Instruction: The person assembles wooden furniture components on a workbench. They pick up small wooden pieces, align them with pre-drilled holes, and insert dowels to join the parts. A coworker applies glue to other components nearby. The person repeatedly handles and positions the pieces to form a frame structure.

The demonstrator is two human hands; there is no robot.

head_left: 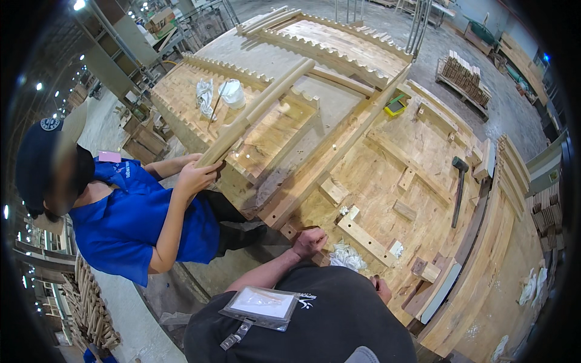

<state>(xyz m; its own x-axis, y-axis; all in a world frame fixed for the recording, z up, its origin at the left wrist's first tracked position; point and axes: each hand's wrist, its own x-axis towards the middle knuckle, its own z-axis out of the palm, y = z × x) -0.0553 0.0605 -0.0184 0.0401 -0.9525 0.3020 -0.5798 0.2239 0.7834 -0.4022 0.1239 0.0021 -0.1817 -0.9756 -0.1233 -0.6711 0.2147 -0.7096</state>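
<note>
My left hand (310, 243) rests as a closed fist at the near edge of the wooden worktable, with nothing visible in it. Beside it lies a crumpled white rag (347, 256). My right hand (381, 289) is mostly hidden by my body; only some fingers show at the table edge. A drilled wooden block (365, 241) fixed to the tabletop (387, 187) is just beyond both hands. To the left, a co-worker in a blue shirt (151, 224) holds long wooden rails (254, 115) in both hands.
A black mallet (459, 190) lies on the table's right, and a yellow tape measure (394, 106) at its far side. Wooden stop blocks (404, 210) stand on the top. A white tub (232, 94) sits on the left bench. Long boards (484, 284) line the right edge.
</note>
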